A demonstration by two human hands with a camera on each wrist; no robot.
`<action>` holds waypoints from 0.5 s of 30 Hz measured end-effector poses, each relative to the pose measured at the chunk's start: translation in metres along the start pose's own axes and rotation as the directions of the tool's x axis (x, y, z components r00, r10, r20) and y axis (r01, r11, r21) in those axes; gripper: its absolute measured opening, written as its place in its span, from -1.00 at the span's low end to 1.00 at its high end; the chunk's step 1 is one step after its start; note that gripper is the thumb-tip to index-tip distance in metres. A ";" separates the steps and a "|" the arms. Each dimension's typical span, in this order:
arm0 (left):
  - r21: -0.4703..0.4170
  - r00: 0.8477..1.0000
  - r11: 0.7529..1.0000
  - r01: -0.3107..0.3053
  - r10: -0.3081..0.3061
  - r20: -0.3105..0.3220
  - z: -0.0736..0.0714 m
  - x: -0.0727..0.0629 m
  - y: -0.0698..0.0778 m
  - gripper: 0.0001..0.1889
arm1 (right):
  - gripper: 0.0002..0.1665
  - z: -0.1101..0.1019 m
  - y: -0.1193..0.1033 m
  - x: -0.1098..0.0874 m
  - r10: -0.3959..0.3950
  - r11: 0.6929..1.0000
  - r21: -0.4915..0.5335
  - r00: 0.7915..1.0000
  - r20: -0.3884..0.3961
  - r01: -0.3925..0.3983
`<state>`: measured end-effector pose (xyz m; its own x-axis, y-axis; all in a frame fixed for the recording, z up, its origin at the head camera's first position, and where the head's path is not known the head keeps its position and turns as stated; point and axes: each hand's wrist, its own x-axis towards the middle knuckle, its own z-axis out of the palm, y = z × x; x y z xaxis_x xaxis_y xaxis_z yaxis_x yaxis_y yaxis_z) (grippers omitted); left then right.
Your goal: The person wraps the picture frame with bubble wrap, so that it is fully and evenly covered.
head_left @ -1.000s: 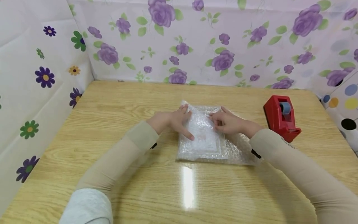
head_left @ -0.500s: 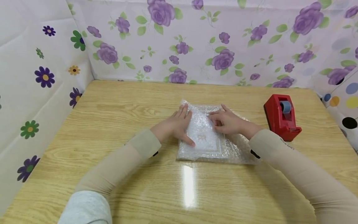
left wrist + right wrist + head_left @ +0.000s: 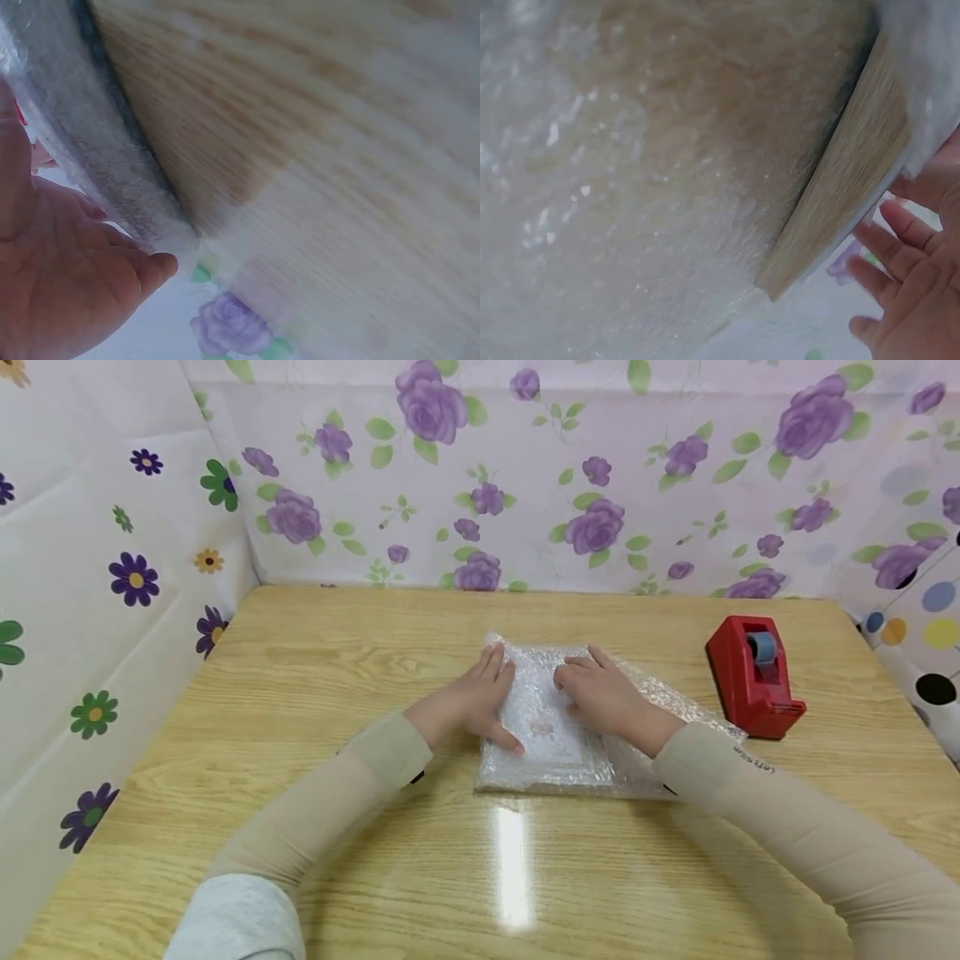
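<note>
Bubble-wrapped package (image 3: pixel 543 750): lying flat directly beneath the fingers of the left hand (image 3: pixel 474 700) and the right hand (image 3: pixel 603 697); clear film glinting, with a pale surface showing through.
Printed mark (image 3: pixel 542 727): small and brownish, just to the right of the left thumb tip; too faint to read.
Left fingers: extended and close together, with the thumb stretched wide apart; resting over the left edge of the package.
Right fingers: bent down onto the top of the package, well apart from the left ones; loosely curved and spaced out in the right wrist view; cannot tell whether pinching the film.
Loose wrap (image 3: pixel 678 700): spread out to the right of the right fingers, partly under the wrist.
Left sleeve (image 3: pixel 315 814) and right sleeve (image 3: pixel 795 806): beige, behind the fingers on the near side; dark lettering near the right cuff.
Red tape dispenser (image 3: pixel 738 693): standing to the right of the right fingers, beyond the loose wrap; loaded with a bluish roll (image 3: pixel 763 649).
Tabletop (image 3: pixel 187 860): wood-grained, extending on all sides of the fingers, with a bright reflection on the near side.
Back cloth (image 3: pixel 450 468): pale with purple roses, upright well beyond the fingertips.
Side cloth (image 3: pixel 45 710): white with scattered daisies, far to the left of the left fingers.
</note>
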<state>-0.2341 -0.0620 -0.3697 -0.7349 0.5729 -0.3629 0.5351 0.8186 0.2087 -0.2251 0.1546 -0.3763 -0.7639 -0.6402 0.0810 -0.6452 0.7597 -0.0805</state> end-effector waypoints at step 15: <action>0.056 0.986 0.995 -0.087 0.094 -0.138 0.010 0.001 -0.020 0.00 | -0.44 -0.001 0.010 0.004 -0.096 0.992 0.084 0.993 0.065 0.090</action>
<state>-0.2409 -0.0782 -0.3836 -0.7319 0.6471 -0.2135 0.6192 0.7623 0.1881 -0.2351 0.1596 -0.3757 -0.6977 -0.7160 0.0234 -0.7100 0.6867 -0.1562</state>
